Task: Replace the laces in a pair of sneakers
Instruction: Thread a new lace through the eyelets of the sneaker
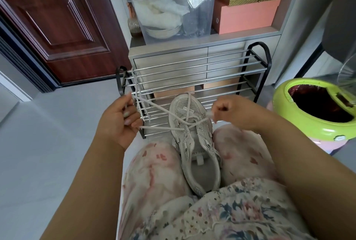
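White mesh sneaker (194, 139) clamped between the person's knees — long axis running away from the body, toe toward the shoe rack (192, 78). Left hand (119, 122) grips the white lace (159, 111) strands; right hand (231, 112) pinches its tip. Advisable: equalise both ends, draw each crossing snug before the next eyelet.

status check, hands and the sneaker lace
Left hand and right hand each grip a lace end. Sneaker wedged between knees, partly laced. Nothing in the way.
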Demonstrator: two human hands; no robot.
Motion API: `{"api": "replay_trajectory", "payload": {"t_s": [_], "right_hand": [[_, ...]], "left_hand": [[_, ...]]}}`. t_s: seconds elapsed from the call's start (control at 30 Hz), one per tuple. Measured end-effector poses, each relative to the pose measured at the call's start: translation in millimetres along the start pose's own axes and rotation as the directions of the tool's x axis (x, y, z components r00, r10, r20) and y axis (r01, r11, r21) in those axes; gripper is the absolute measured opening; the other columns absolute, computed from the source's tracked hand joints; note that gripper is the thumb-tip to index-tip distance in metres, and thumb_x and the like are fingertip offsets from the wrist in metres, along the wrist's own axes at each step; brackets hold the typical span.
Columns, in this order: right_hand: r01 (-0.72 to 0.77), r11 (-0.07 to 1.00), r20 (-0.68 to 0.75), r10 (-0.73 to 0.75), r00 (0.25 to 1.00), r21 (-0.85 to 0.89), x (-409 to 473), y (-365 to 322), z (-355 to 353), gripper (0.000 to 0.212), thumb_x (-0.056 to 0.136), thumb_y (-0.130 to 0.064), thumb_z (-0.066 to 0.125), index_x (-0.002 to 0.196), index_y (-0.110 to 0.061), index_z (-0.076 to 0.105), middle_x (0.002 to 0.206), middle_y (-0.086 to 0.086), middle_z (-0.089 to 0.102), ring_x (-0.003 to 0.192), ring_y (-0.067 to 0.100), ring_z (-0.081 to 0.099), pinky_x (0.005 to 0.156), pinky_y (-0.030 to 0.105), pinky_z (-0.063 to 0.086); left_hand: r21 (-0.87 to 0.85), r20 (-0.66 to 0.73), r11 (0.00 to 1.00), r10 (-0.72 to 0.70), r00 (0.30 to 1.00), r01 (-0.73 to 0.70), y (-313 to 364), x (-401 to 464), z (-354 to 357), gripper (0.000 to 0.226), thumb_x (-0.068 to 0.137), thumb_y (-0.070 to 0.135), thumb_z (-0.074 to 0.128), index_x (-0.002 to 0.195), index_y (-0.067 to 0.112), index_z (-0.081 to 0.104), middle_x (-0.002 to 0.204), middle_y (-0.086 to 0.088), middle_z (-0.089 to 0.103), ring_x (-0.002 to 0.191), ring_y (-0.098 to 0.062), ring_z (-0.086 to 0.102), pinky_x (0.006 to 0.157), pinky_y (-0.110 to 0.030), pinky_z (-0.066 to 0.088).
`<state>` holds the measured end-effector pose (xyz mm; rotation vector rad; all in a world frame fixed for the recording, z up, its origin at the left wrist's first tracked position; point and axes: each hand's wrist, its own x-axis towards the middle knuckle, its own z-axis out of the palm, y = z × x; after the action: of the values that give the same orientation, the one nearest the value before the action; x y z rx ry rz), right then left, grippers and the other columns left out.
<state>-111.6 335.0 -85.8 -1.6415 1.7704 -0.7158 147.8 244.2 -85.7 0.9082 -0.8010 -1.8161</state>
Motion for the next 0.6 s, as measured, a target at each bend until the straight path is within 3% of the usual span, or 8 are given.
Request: {"api": "replay_trajectory", "payload": {"t_s": [0.07,0.13,0.2,0.27,0.33,0.4,0.5,0.6], "right_hand": [[0.028,0.911,-0.062,-0.003,0.998,0.411,-0.3,-4.0,0.1,0.024,0.091,-0.015,0.057,0.068,-0.015,0.063,0.075,0.003,0.058,0.073,0.018,0.05,0.07,0.032,0.041],[0.019,0.634,-0.005,-0.024,1.0,0.773,0.6,-7.8,4.0,0.032,0.094,-0.017,0.048,0.064,-0.013,0.059,0.079,0.008,0.064,0.081,0.025,0.06,0.066,0.027,0.045],[-0.019,0.385,0.039,-0.045,0.998,0.923,0.4,-11.4,7.6,0.032,0.094,-0.019,0.045,0.064,-0.01,0.048,0.066,0.009,0.06,0.066,0.025,0.063,0.058,0.029,0.044],[0.0,0.387,-0.002,0.006,1.0,0.922,1.4,-11.5,7.4,0.033,0.097,-0.015,0.042,0.064,-0.011,0.039,0.051,0.002,0.043,0.044,0.014,0.042,0.049,0.027,0.034],[0.074,0.727,-0.168,0.057,0.984,0.683,0.3,-8.3,-0.5,0.032,0.096,-0.013,0.045,0.065,-0.015,0.036,0.049,-0.004,0.036,0.042,0.01,0.028,0.045,0.024,0.027],[0.09,0.994,-0.266,-0.07,0.961,0.064,-4.9,-6.5,-9.5,0.024,0.088,-0.024,0.059,0.07,-0.02,0.044,0.055,-0.009,0.042,0.047,0.006,0.034,0.049,0.024,0.031],[0.103,0.89,-0.006,-0.118,0.993,-0.445,-9.0,-4.7,-10.5,0.02,0.075,-0.046,0.071,0.084,-0.036,0.057,0.063,-0.013,0.046,0.06,0.001,0.044,0.056,0.023,0.035],[0.081,0.879,0.047,-0.067,0.997,-0.47,-5.3,3.4,-7.7,0.018,0.08,-0.037,0.07,0.067,-0.036,0.057,0.069,-0.011,0.051,0.069,0.01,0.05,0.063,0.028,0.039]], "left_hand": [[0.039,-0.018,0.999,-0.027,0.999,0.027,-3.9,-1.3,-1.3,0.032,0.094,0.028,0.051,0.065,0.017,0.043,0.04,0.009,0.025,0.032,-0.004,0.023,0.034,-0.017,0.028],[0.091,-0.019,0.994,-0.063,0.998,0.064,-9.7,-2.6,-1.8,0.03,0.092,0.026,0.053,0.066,0.018,0.042,0.04,0.009,0.024,0.032,-0.004,0.023,0.035,-0.017,0.03],[0.126,-0.016,0.987,-0.094,0.995,0.095,-14.9,-4.8,-1.5,0.027,0.087,0.025,0.059,0.066,0.018,0.044,0.041,0.009,0.024,0.033,-0.004,0.022,0.036,-0.016,0.03],[0.129,-0.025,0.986,-0.106,0.994,0.109,-19.0,-6.0,-2.4,0.026,0.085,0.021,0.061,0.063,0.018,0.048,0.041,0.009,0.024,0.033,-0.004,0.022,0.036,-0.017,0.03],[0.123,-0.027,0.986,-0.107,0.994,0.109,-21.9,-6.1,-3.0,0.027,0.088,0.016,0.059,0.064,0.017,0.047,0.041,0.009,0.025,0.033,-0.005,0.023,0.037,-0.017,0.033],[0.127,0.0,0.987,-0.1,0.995,0.099,-24.1,-5.9,-1.6,0.023,0.089,0.012,0.057,0.069,0.015,0.046,0.042,0.007,0.028,0.035,-0.006,0.027,0.04,-0.018,0.039],[0.194,0.053,0.979,-0.071,0.996,0.06,-26.9,-6.9,3.2,0.011,0.081,0.011,0.064,0.075,0.01,0.055,0.047,0.004,0.033,0.037,-0.007,0.03,0.042,-0.02,0.042],[0.295,0.089,0.955,-0.061,0.994,0.032,-28.1,-10.0,6.7,0.018,0.071,0.012,0.068,0.086,0.004,0.061,0.05,0.002,0.036,0.038,-0.008,0.032,0.044,-0.022,0.045]]}}
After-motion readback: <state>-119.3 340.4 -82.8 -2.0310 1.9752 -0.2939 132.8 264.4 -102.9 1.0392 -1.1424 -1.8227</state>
